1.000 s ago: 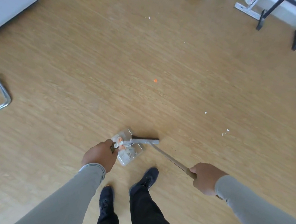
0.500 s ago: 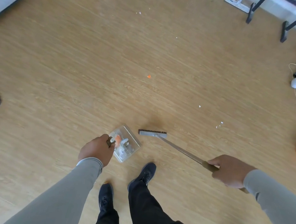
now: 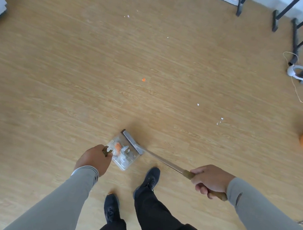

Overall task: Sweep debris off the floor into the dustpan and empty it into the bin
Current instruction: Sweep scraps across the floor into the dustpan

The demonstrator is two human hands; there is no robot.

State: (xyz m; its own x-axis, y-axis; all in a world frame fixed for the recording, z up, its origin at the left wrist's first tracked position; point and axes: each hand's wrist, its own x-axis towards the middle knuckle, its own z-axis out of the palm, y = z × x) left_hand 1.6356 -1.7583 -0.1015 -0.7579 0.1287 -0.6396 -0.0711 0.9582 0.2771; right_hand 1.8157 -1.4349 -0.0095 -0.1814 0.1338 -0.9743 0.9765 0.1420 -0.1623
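**Broom head closing on dustpan mouth**

Gripping the wooden end of the broom handle [image 3: 170, 166] with the right hand [image 3: 209, 180], fingers curled fully round it. Gripping the short dustpan handle [image 3: 107, 151] with the left hand [image 3: 92, 162], pinning the clear dustpan [image 3: 124, 164] flat to the floor [image 3: 60, 72] just ahead of the shoes. Resting the broom head [image 3: 132, 142] along the dustpan's open right edge. Holding orange and white scraps inside already.

Judging both tools light and rigid; thin plastic pan probably sliding easily on smooth wood, so keeping downward pressure at the handle. Long shaft flexing little; a grip lower down giving finer control.

Remaining: orange scrap [image 3: 143, 79] mid-floor, white bits [image 3: 219, 121] toward the right edge, more [image 3: 128, 16] near the far edge.
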